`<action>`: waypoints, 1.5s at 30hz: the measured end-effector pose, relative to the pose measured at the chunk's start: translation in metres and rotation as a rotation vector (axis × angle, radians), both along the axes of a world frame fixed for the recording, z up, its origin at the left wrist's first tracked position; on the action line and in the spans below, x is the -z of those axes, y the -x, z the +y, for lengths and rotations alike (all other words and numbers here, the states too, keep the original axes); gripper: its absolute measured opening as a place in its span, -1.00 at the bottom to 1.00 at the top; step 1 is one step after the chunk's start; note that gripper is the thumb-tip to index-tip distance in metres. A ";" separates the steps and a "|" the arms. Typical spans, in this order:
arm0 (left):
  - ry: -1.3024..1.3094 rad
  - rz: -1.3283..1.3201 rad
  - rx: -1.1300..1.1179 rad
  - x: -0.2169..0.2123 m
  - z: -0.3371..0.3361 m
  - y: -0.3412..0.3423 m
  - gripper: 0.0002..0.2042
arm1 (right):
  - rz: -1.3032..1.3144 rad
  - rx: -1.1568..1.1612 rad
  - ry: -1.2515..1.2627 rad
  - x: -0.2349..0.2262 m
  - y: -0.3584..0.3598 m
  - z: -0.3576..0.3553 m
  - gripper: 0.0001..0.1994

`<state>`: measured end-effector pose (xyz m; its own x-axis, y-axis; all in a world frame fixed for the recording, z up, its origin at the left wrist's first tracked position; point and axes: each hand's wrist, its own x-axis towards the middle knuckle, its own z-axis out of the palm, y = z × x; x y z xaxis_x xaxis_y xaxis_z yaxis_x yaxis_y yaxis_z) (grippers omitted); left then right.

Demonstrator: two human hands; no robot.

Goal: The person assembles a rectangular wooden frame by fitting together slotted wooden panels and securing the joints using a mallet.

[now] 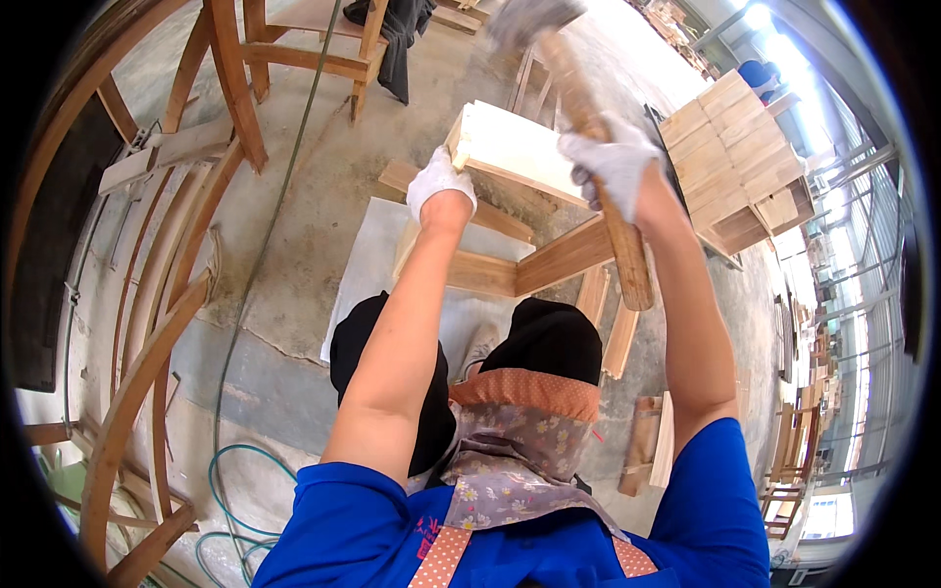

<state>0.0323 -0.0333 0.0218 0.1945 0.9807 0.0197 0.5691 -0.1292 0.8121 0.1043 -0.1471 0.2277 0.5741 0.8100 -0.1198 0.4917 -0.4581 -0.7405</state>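
Observation:
In a white glove, my right hand (618,165) is wrapped round the wooden handle of a hammer (578,88). The hammer is raised, its blurred head up at the top of the view and the handle's butt hanging down past my wrist. My left hand (441,184), gloved too, grips the left end of a pale wooden board (520,147), the near side of a box-like wooden frame. Below that board, other frame pieces (564,257) meet at a corner. The frame stands over a white sheet (363,245) on the floor, in front of my knees.
Curved wooden chair parts (147,363) crowd the left side. A green hose (221,470) lies at lower left. Loose wooden strips (619,338) rest right of my knee. A stack of pale wooden boxes (735,147) stands at right. Dark cloth (397,49) hangs on a chair frame.

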 end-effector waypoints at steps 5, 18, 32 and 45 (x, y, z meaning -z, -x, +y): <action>-0.047 -0.045 0.004 0.003 -0.001 -0.002 -0.63 | -0.126 0.132 -0.227 0.030 0.015 -0.020 -0.66; -0.111 -0.021 0.025 0.004 -0.002 -0.008 -0.60 | -0.334 0.035 -0.151 0.048 -0.011 -0.025 -0.65; -0.064 0.016 0.027 0.006 -0.001 -0.008 -0.70 | -0.339 -0.009 0.175 0.066 -0.007 -0.052 -0.65; -0.067 0.006 0.035 0.007 0.000 -0.010 -0.65 | -0.302 0.183 -0.115 0.047 -0.013 -0.021 -0.49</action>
